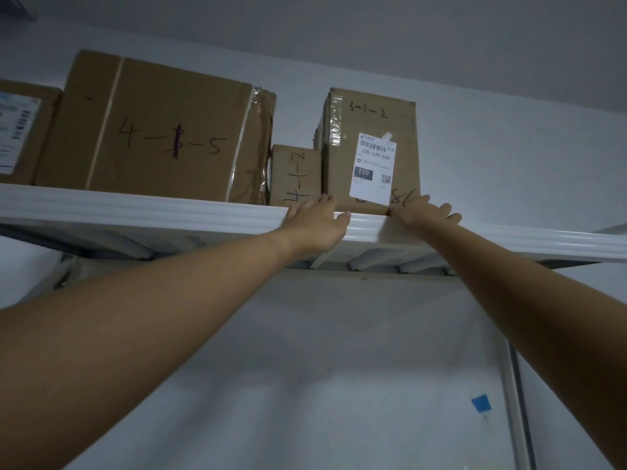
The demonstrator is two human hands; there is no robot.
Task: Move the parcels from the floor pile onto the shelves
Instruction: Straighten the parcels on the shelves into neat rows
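Head view: your left hand (319, 225) lies with fingers straight against the lower left corner of the labelled parcel (369, 130) (marked 3-1-2), thumb on the white front rim of the top shelf (135, 206). Your right hand (420, 212), fingers straight and slightly spread, touches the parcel's lower right corner. The parcel stands upright on the shelf, just right of a small box (295, 174); a large box (152, 130) stands farther left.

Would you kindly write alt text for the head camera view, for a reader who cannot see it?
Two bare arms reach up to a high white shelf, the left hand and right hand with open fingers against the bottom front corners of a labelled cardboard box marked 3-1-2. Left of it stand a small box and a large box.
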